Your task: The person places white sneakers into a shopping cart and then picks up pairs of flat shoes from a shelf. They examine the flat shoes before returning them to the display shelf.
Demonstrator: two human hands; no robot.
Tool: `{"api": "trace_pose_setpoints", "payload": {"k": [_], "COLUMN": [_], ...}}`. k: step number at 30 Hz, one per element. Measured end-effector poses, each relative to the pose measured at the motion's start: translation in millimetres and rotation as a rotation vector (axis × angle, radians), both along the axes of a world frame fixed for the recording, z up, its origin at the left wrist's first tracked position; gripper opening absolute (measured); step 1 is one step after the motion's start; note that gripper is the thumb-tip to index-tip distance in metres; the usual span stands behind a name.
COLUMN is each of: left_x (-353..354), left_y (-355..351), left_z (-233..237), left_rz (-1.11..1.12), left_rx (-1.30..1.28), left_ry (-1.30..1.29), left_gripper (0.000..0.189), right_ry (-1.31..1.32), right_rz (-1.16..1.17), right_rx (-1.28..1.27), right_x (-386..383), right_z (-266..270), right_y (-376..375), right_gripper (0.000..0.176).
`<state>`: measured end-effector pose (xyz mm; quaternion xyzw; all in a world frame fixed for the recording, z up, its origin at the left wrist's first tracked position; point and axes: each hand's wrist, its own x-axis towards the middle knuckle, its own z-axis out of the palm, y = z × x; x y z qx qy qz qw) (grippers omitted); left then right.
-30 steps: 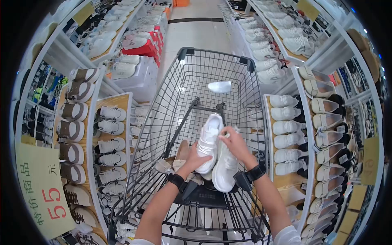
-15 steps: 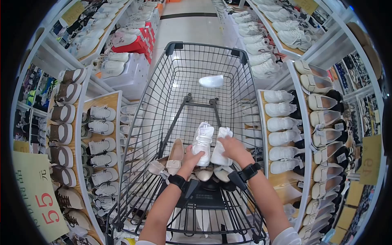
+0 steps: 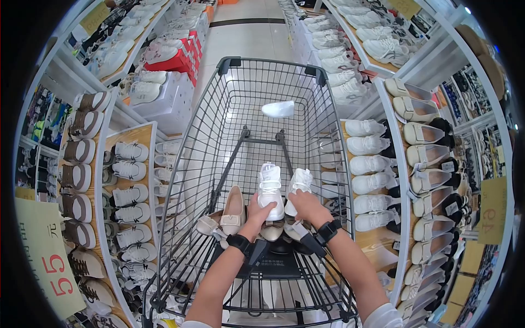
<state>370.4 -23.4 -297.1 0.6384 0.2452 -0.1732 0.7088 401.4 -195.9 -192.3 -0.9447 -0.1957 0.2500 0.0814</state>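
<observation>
Faced a wire shopping cart (image 3: pixel 268 267) on a pale tiled floor (image 3: pixel 240 41), between wooden shelves (image 3: pixel 374 245) lined with white and beige shoes, with a yellow price sign (image 3: pixel 46 257) at far left. Reached both bent forearms (image 3: pixel 216 283) in over the cart's near end, with black bands (image 3: pixel 239 243) at the wrists, above beige flats (image 3: pixel 234 212). Gripped one white sneaker (image 3: pixel 269 188) in the left hand (image 3: pixel 256 214), thumb across its toe end, and curled the right hand (image 3: pixel 308 208) against a second sneaker (image 3: pixel 302 179) just beside; could not tell, with fingertips partly hidden, whether closed on it.

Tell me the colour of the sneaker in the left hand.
The sneaker in the left hand is white, seen best in the head view.
</observation>
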Motion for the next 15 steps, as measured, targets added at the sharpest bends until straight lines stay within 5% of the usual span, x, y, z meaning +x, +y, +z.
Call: {"api": "trace_pose_setpoints", "payload": {"k": [3, 8, 15], "left_x": [1.0, 3.2, -2.4], "left_y": [-3.1, -6.8, -5.0], "left_z": [1.6, -36.8, -27.9], "left_rz": [-0.08, -0.217, -0.206], "left_rx": [-0.026, 0.228, 0.277], "left_ry": [0.005, -0.146, -0.249], "left_gripper": [0.086, 0.081, 0.069], "right_ry": [-0.086, -0.165, -0.229], "right_rz": [0.083, 0.098, 0.031], "right_rx": [-0.055, -0.02, 0.08], "right_x": [-0.1, 1.1, 1.7], "right_z": [-0.8, 1.1, -0.3], "right_y": [0.6, 2.1, 3.0], "right_gripper": [0.057, 0.012, 0.008]}}
